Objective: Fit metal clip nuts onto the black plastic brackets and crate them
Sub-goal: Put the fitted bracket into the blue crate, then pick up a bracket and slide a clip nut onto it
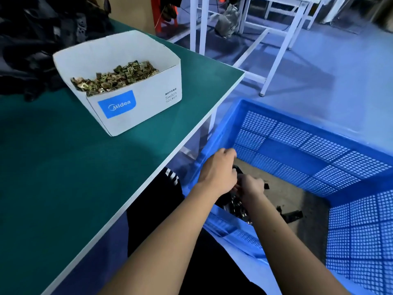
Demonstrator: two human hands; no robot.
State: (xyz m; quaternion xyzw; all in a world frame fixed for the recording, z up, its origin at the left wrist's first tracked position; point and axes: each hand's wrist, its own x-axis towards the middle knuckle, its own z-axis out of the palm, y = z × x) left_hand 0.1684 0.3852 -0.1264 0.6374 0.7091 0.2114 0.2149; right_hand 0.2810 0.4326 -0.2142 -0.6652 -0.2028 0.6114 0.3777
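Both my hands reach down into the blue plastic crate (276,116) beside the table. My left hand (219,173) and my right hand (252,188) are curled round black plastic brackets (234,204) with metal clips showing on them, low inside the crate's near wall. Other black brackets (292,216) lie on the crate's brown floor. On the green table (63,167) stands a white cardboard box (136,107) filled with brass-coloured metal clip nuts (114,76). A heap of black brackets (32,39) lies at the table's far left.
White table frames (274,60) stand on the blue-grey floor behind the crate. The table's white edge runs diagonally just left of my left arm. A grey bag (227,20) sits on the floor at the back.
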